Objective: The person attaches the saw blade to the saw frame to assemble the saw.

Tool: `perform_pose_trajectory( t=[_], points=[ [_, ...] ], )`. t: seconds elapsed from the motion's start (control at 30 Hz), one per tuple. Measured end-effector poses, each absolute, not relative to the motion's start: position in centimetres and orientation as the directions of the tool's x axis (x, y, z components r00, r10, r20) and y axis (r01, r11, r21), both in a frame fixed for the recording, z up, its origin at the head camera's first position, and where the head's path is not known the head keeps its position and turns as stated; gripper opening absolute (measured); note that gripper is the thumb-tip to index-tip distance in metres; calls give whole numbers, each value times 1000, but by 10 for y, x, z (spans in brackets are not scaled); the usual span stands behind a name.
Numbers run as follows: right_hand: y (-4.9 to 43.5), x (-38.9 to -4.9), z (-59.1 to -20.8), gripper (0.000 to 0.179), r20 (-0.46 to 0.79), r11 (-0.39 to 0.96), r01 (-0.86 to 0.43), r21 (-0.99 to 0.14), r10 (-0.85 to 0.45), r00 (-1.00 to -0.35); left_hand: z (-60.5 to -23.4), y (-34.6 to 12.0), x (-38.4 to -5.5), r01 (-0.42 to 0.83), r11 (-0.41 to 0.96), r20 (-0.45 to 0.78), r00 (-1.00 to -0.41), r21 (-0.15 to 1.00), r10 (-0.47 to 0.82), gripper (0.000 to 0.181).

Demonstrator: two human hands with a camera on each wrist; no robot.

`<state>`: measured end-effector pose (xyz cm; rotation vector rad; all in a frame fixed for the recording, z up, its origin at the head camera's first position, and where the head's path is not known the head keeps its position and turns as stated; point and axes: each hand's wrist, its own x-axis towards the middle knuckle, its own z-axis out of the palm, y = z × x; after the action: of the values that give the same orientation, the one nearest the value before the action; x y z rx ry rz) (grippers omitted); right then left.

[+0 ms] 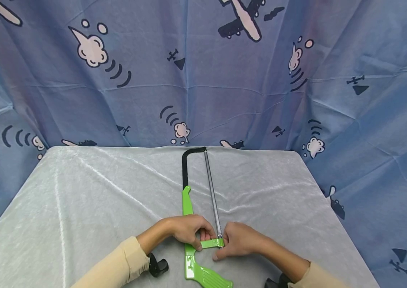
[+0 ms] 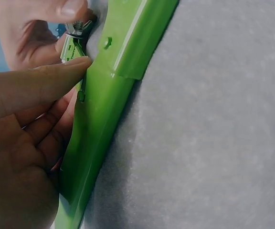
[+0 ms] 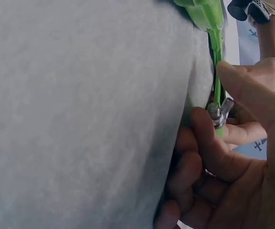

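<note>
A hacksaw (image 1: 187, 206) with a green handle, black front frame and grey blade (image 1: 212, 188) lies on the cloth, its handle toward me. My left hand (image 1: 190, 229) pinches the green crossbar (image 1: 210, 243) between thumb and fingers, beside the frame. At the crossbar's right end, my right hand (image 1: 242, 240) has its fingers curled around the metal wing nut (image 3: 217, 114). The right wrist view shows the index fingertip against that nut and the thumb close by. In the left wrist view a small spring shows under the right thumb (image 2: 73, 8).
A light grey cloth (image 1: 109, 208) with creases covers the table. Behind and to the sides hangs a blue curtain (image 1: 145, 52) printed with planes and clouds. Dark wrist devices sit at both cuffs, the left one (image 1: 158, 266) near the saw handle.
</note>
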<state>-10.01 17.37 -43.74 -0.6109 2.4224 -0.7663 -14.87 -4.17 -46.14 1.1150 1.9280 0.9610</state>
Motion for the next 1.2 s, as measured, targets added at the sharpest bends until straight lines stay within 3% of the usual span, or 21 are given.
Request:
perform_pose_trajectory(
  t=[0.43, 0.77, 1.2],
  points=[
    [173, -102, -442, 47, -352, 755, -239, -611, -530, -772, -461, -42, -149, 377, 361, -209, -386, 853, 898, 37],
    [184, -108, -440, 44, -331, 626, -242, -741, -655, -679, -460, -42, -149, 385, 356, -207, -378, 852, 902, 37],
    [192, -110, -441, 25, -346, 583, -217, -783, -698, -627, -461, -41, -148, 388, 368, -212, -389, 845, 897, 36]
  ],
)
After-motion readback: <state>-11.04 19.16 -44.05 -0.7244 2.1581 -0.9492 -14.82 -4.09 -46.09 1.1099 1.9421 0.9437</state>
